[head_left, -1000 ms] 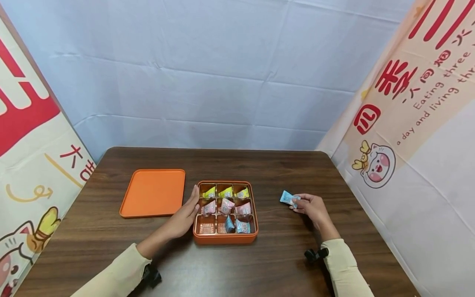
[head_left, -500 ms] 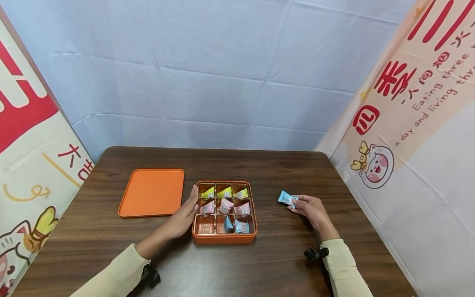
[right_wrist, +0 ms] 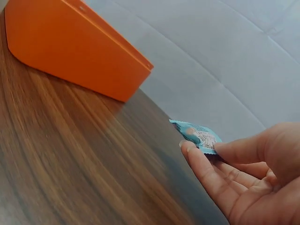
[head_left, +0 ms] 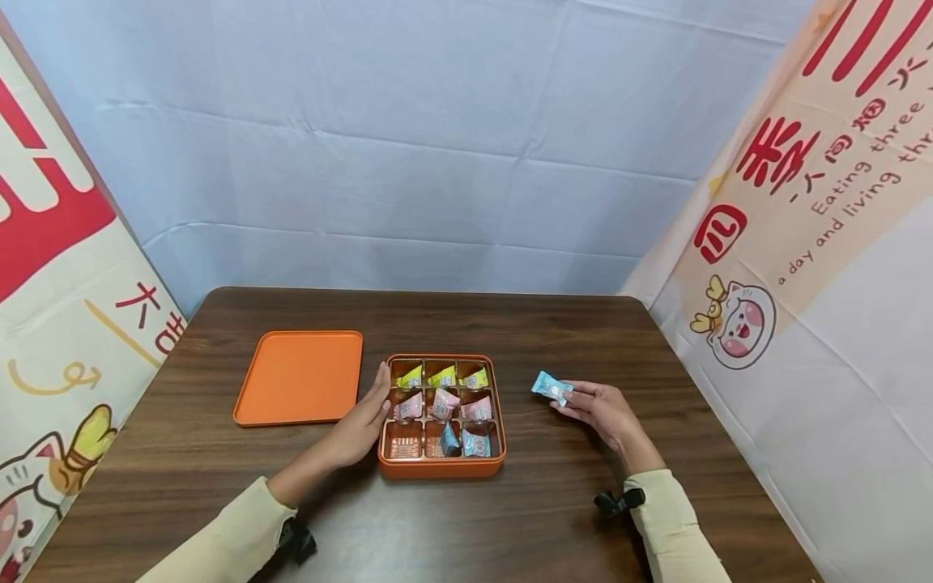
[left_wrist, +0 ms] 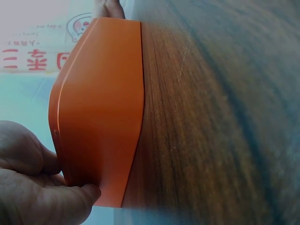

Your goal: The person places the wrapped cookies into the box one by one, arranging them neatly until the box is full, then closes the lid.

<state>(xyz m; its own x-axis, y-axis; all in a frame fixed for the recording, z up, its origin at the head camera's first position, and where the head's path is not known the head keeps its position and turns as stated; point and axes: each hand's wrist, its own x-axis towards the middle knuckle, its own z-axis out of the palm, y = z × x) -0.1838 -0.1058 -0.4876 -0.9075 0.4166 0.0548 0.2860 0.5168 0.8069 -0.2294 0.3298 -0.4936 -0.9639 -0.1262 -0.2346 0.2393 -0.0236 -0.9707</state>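
In the head view an orange box [head_left: 440, 470] has a divided insert. Its back row holds three yellow candies [head_left: 442, 378], the middle row three pink candies [head_left: 443, 404]. Two blue candies [head_left: 477, 444] lie in the middle and right compartments of the front row; the front left compartment is bare. My left hand [head_left: 362, 425] rests against the box's left side, fingers straight in the head view. In the left wrist view it touches the box's corner and rim. Right of the box, my right hand [head_left: 603, 411] pinches a blue wrapped candy [right_wrist: 199, 136] between thumb and fingers.
An orange lid [head_left: 300, 377] lies flat to the left of the box on the dark wooden table [head_left: 466, 324]. A pale blue cloth [head_left: 408, 146] hangs behind, and printed sheets [head_left: 838, 324] stand at both sides.
My right hand has shifted slightly left towards the box with the blue candy in its grip. The left hand has stayed against the box.
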